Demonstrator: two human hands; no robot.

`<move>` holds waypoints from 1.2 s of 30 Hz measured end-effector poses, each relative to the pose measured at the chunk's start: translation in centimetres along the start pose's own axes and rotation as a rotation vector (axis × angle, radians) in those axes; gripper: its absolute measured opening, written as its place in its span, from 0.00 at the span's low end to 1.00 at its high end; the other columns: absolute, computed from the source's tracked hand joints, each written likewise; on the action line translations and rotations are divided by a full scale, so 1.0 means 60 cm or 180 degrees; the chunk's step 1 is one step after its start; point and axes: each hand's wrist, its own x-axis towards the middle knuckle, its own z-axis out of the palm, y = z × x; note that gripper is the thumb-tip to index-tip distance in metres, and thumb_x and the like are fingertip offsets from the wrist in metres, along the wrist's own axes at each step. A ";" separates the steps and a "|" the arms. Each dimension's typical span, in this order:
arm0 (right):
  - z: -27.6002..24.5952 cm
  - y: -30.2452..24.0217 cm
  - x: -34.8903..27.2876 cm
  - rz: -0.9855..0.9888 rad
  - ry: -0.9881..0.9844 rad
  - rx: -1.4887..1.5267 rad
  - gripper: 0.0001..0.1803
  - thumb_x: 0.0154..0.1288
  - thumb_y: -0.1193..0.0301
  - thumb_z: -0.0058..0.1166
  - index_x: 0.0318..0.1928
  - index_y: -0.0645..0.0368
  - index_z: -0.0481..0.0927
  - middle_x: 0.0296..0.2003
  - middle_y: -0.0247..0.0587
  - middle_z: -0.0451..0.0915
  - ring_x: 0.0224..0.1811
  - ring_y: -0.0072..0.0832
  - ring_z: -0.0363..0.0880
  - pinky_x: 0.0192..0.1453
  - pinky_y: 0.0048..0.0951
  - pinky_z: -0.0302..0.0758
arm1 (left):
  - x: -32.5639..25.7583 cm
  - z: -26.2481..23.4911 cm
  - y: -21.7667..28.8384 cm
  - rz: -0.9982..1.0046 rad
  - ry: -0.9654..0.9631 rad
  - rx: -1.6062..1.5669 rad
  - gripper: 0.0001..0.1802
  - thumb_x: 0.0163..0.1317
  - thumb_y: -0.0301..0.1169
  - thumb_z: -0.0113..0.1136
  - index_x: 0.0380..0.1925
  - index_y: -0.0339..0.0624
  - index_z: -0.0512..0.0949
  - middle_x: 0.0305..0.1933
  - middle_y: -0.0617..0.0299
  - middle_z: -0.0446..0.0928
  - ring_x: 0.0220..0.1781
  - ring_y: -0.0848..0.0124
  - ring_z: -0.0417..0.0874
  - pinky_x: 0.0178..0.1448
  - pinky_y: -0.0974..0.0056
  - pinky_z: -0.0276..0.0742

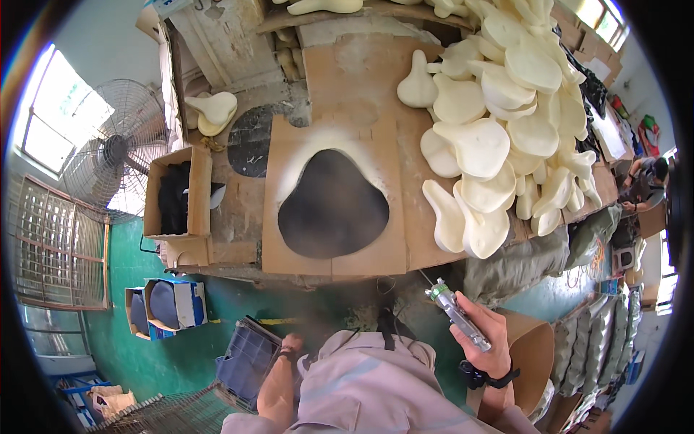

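Observation:
My right hand is wrapped round a silver, tube-shaped hand tool with a green collar. A thin rod at its tip points up and left toward the table's front edge. Low on the left, my left hand looks curled, beside a dark blue crate; anything inside its fingers is hidden. In front of me on the table lies a cardboard sheet with a wide, rounded-triangle dark area in its middle. A whitish coating rims the upper part of that dark shape. Neither hand touches the sheet.
Many cream saddle-shaped foam pieces are heaped at the table's right. An open carton with black material stands at the left, near a large caged fan. Below sit blue boxes. Another person is at the far right.

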 end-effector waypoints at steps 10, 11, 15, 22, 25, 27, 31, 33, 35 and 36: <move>0.004 0.000 0.010 -0.0067 -0.0182 -0.0103 0.38 0.47 0.85 0.60 0.65 0.63 0.75 0.39 0.51 0.83 0.35 0.47 0.82 0.42 0.35 0.79 | -0.011 0.030 -0.024 0.0013 0.0017 -0.0664 0.22 0.54 0.45 0.63 0.46 0.48 0.87 0.49 0.49 0.86 0.55 0.53 0.86 0.58 0.57 0.80; 0.003 -0.007 0.019 -0.0084 -0.0020 -0.0136 0.38 0.48 0.85 0.62 0.65 0.63 0.75 0.38 0.51 0.83 0.34 0.47 0.82 0.41 0.34 0.79 | 0.006 0.037 -0.032 0.0155 0.0149 -0.0654 0.23 0.54 0.46 0.63 0.47 0.48 0.87 0.49 0.49 0.86 0.55 0.53 0.86 0.58 0.56 0.80; -0.006 -0.006 0.005 -0.0114 -0.0204 -0.0285 0.37 0.49 0.86 0.63 0.64 0.62 0.76 0.36 0.52 0.82 0.34 0.46 0.82 0.40 0.34 0.79 | 0.024 0.011 0.029 0.0003 0.0396 -0.1624 0.19 0.58 0.38 0.63 0.47 0.41 0.85 0.49 0.51 0.86 0.51 0.59 0.86 0.54 0.60 0.80; -0.008 -0.008 -0.001 0.0040 -0.0087 -0.0129 0.34 0.51 0.83 0.63 0.63 0.64 0.77 0.36 0.51 0.83 0.33 0.42 0.83 0.41 0.32 0.78 | 0.000 -0.047 0.101 -0.0029 0.0275 -0.1104 0.22 0.58 0.37 0.61 0.51 0.42 0.85 0.49 0.50 0.86 0.52 0.59 0.86 0.58 0.61 0.79; -0.024 0.000 -0.019 -0.0072 -0.0498 -0.0137 0.39 0.46 0.86 0.59 0.65 0.63 0.75 0.37 0.52 0.82 0.34 0.46 0.83 0.42 0.32 0.79 | 0.011 -0.037 0.094 0.0034 0.0300 -0.0777 0.23 0.57 0.39 0.61 0.51 0.41 0.84 0.51 0.51 0.86 0.53 0.57 0.86 0.60 0.60 0.79; -0.034 -0.001 -0.018 0.0139 -0.0781 -0.0234 0.38 0.46 0.86 0.58 0.65 0.64 0.76 0.38 0.52 0.82 0.36 0.45 0.84 0.43 0.32 0.79 | -0.005 -0.040 0.109 -0.0076 0.0153 -0.0888 0.22 0.58 0.40 0.61 0.50 0.41 0.85 0.51 0.50 0.86 0.55 0.57 0.85 0.60 0.60 0.79; -0.012 0.006 0.001 0.0250 0.0193 -0.0089 0.31 0.54 0.84 0.63 0.62 0.66 0.77 0.40 0.53 0.83 0.38 0.43 0.84 0.45 0.33 0.79 | 0.012 -0.013 0.046 -0.0031 0.0179 -0.0929 0.23 0.57 0.39 0.62 0.50 0.40 0.85 0.49 0.49 0.86 0.54 0.57 0.86 0.59 0.60 0.79; -0.003 0.021 -0.002 0.0162 0.0096 -0.0165 0.31 0.55 0.83 0.62 0.63 0.65 0.76 0.41 0.54 0.83 0.39 0.44 0.84 0.46 0.33 0.80 | 0.037 -0.017 0.044 0.0118 0.0417 -0.0906 0.22 0.57 0.39 0.63 0.49 0.38 0.85 0.48 0.48 0.86 0.51 0.56 0.86 0.58 0.59 0.80; -0.003 0.029 -0.012 -0.0190 -0.0598 -0.0052 0.33 0.53 0.81 0.61 0.64 0.65 0.75 0.41 0.55 0.83 0.38 0.47 0.84 0.45 0.34 0.80 | 0.026 -0.065 0.107 0.0154 0.0794 -0.0906 0.21 0.57 0.37 0.64 0.48 0.37 0.85 0.46 0.49 0.87 0.47 0.55 0.88 0.55 0.58 0.81; 0.000 0.031 -0.015 -0.0250 -0.0873 0.0090 0.38 0.49 0.80 0.58 0.66 0.64 0.73 0.41 0.55 0.82 0.37 0.49 0.82 0.44 0.34 0.79 | 0.038 -0.068 0.105 0.0594 0.1386 -0.1168 0.17 0.59 0.32 0.64 0.48 0.38 0.84 0.40 0.53 0.87 0.38 0.61 0.88 0.45 0.59 0.83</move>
